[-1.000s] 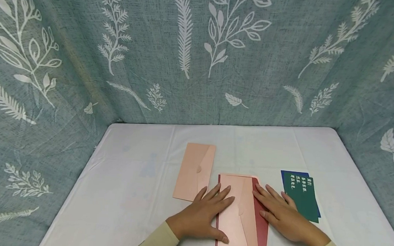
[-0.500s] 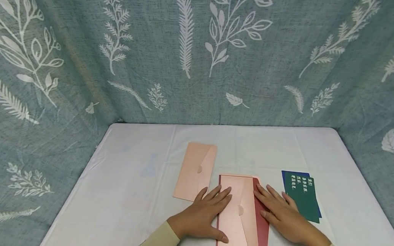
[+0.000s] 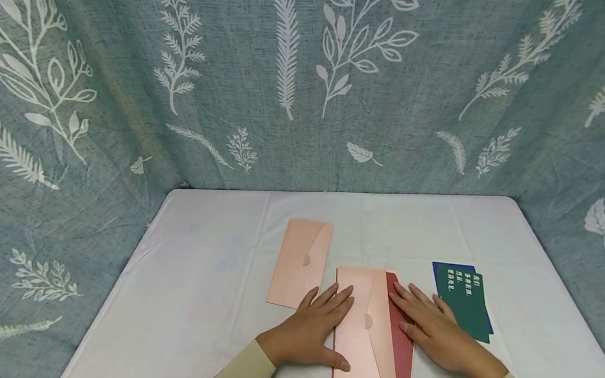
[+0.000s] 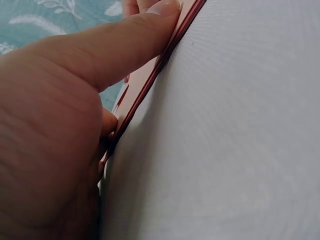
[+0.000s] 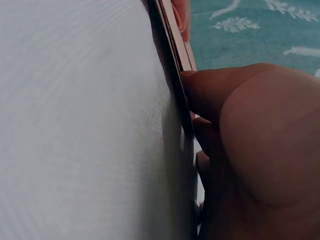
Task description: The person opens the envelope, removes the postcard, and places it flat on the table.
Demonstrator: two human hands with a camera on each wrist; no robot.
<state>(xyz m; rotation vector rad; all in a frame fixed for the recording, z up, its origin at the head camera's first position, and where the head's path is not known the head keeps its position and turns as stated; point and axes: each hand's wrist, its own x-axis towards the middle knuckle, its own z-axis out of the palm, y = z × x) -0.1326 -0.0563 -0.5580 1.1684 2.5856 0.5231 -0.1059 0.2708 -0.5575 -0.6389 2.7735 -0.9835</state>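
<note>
A pale pink envelope [image 3: 354, 348] with a slanted flap lies on top of a dark red envelope-like piece [image 3: 401, 360], whose right side shows from under it. My left hand [image 3: 305, 335] rests on the left side of this stack, fingers spread and thumb on the pink paper. Along the red right edge lies my right hand [image 3: 442, 339], fingertips touching the red piece. In the left wrist view, the thumb [image 4: 115, 47] presses near the edge of the layered stack. The right wrist view has the thumb [image 5: 215, 90] against the stack's edge; its other fingers are partly hidden.
Another pink envelope [image 3: 297, 265] lies up and left of the stack, near my left fingertips. A green card [image 3: 465, 306] with white writing overlaps a blue card [image 3: 439, 271] beside my right hand. All rest on a white-covered table [image 3: 195, 298] before a leafy teal curtain [image 3: 295, 147].
The top pink envelope has shifted slightly away from me, so its top and bottom edges line up more closely with the layers below. Both hands stay almost where they were.
</note>
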